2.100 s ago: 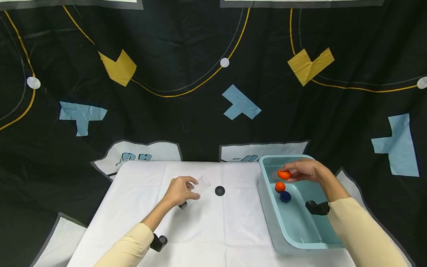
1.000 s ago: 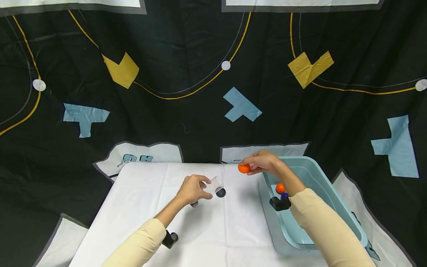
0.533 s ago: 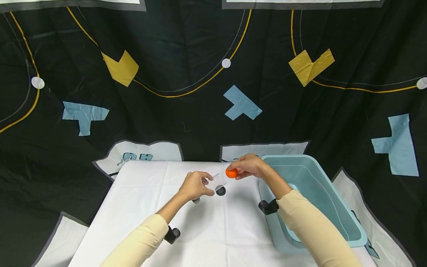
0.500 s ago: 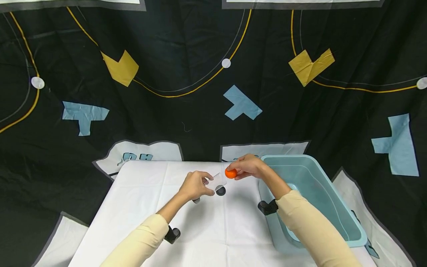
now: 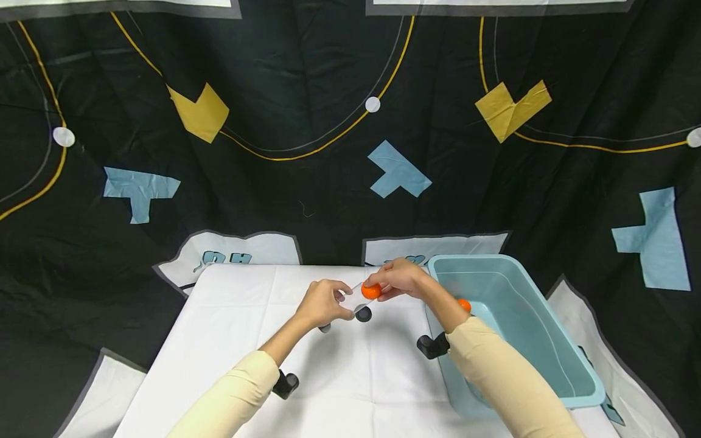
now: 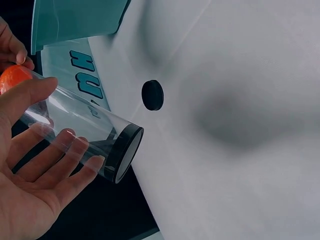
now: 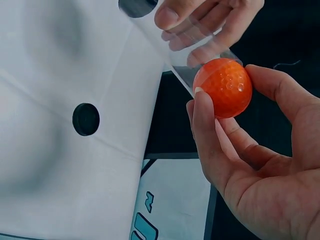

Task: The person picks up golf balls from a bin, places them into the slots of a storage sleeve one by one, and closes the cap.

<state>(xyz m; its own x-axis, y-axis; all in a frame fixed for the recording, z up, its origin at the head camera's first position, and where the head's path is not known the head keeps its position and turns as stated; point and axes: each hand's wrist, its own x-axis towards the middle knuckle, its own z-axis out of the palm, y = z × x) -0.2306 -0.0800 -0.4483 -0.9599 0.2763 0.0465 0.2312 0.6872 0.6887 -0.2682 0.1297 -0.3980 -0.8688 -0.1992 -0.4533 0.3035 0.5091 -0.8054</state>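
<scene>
My left hand [image 5: 320,304] holds a clear plastic tube [image 6: 82,112], tilted above the white table, with a black cap [image 6: 120,155] on its lower end. In the right wrist view, my right hand [image 7: 280,155] pinches an orange golf ball [image 7: 223,89] between thumb and fingers. The ball sits right at the tube's open upper mouth, partly overlapping the rim. A loose round black lid [image 5: 363,314] lies on the table below the hands. One more orange ball [image 5: 465,304] shows in the blue bin, partly behind my right forearm.
The light blue bin [image 5: 588,395] stands on the table's right side, beneath my right forearm. A white cloth [image 5: 246,340] covers the table. Behind it hangs a black backdrop [image 5: 306,207] with yellow and blue patches.
My right hand has carried the orange golf ball leftward out of the bin to the tube's mouth. My left hand has shifted slightly right with the tube. The loose lid stays put.
</scene>
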